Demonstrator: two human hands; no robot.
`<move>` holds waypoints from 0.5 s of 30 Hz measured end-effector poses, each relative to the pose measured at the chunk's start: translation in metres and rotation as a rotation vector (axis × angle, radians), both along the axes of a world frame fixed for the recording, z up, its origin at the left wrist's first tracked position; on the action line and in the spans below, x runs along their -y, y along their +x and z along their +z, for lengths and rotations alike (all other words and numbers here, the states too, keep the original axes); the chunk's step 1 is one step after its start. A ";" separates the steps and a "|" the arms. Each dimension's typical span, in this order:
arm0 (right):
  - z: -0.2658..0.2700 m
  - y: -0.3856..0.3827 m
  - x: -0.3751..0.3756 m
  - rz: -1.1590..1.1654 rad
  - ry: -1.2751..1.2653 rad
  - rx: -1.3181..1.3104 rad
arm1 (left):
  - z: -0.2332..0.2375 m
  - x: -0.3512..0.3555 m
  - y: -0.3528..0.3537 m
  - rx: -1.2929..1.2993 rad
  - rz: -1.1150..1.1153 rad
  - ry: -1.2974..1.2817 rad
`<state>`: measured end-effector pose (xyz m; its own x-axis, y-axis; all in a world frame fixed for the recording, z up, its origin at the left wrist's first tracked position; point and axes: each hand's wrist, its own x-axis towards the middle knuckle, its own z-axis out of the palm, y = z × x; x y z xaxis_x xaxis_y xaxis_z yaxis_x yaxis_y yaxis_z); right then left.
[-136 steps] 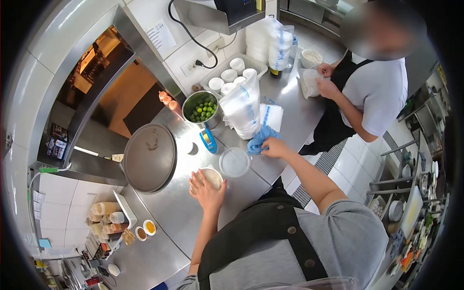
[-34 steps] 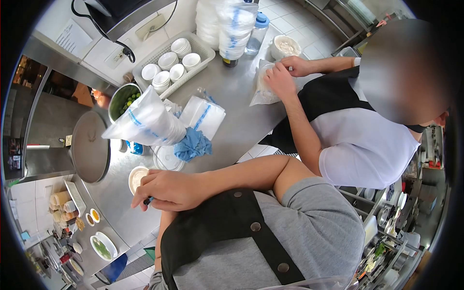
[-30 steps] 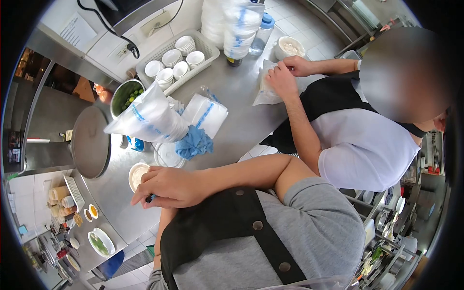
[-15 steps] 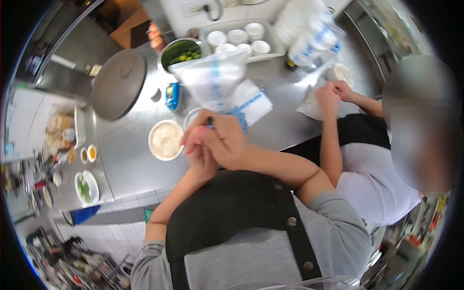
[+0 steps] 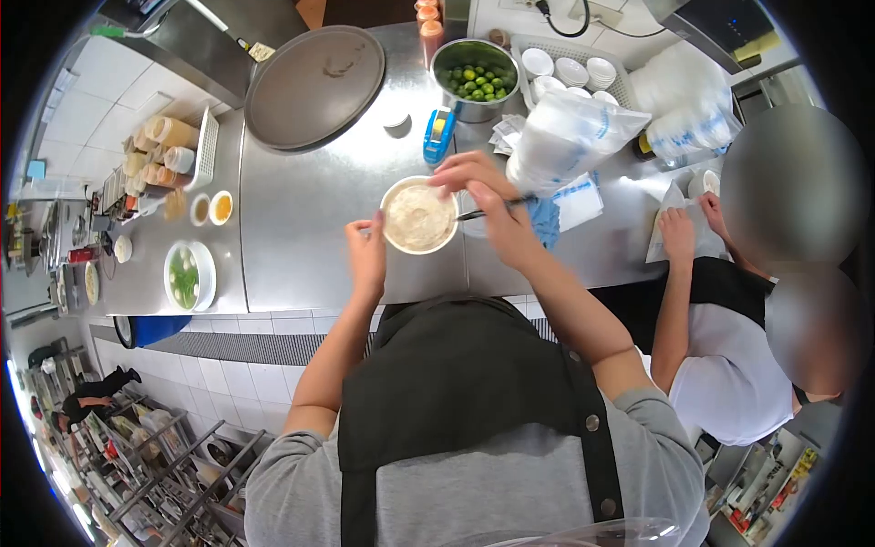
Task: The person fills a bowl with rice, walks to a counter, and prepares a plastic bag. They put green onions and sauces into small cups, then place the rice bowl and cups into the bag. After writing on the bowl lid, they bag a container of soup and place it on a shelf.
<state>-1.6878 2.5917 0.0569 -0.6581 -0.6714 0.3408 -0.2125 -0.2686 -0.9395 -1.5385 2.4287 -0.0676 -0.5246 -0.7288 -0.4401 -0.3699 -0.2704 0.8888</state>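
Observation:
A round white tub (image 5: 419, 215) full of a pale, creamy-looking food sits on the steel counter in front of me. At its left rim is my left hand (image 5: 366, 258), fingertips at the edge and fingers somewhat apart. My right hand (image 5: 497, 211) reaches over the tub's right side with fingers stretched toward the rim. Held in that hand is a slim black pen (image 5: 471, 215), pointing left toward the tub. A clear round lid or container lies partly hidden under my right hand. Behind it are a blue tape dispenser (image 5: 438, 135) and a blue cloth (image 5: 544, 221).
Limes fill a metal pot (image 5: 476, 82); a basket (image 5: 622, 89) holds white cups. A plastic bag (image 5: 574, 137) stands nearer. At left are a large grey disc (image 5: 315, 87) and a bowl of greens (image 5: 187, 275). A co-worker's hands (image 5: 679, 235) work at right.
My hands, close together before, have parted: the left is at the tub's left rim, the right over its right side, pen still held. The view has shifted.

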 end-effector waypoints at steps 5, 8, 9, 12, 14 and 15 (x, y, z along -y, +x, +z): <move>-0.122 0.004 0.052 0.032 0.072 0.543 | -0.022 0.006 0.005 0.177 -0.318 -0.203; -0.136 0.016 0.065 -0.214 -0.047 0.488 | -0.039 0.014 0.011 0.074 -0.421 -0.264; -0.130 0.020 0.070 -0.296 -0.024 0.462 | -0.041 0.015 0.013 0.055 -0.418 -0.214; -0.136 0.019 0.068 -0.280 0.099 0.069 | -0.048 0.026 0.018 0.005 -0.443 -0.090; -0.136 0.022 0.068 -0.236 0.176 0.141 | -0.055 0.033 0.017 -0.027 -0.503 -0.033; -0.131 0.027 0.070 -0.209 0.209 0.222 | -0.052 0.037 0.014 0.020 -0.554 -0.068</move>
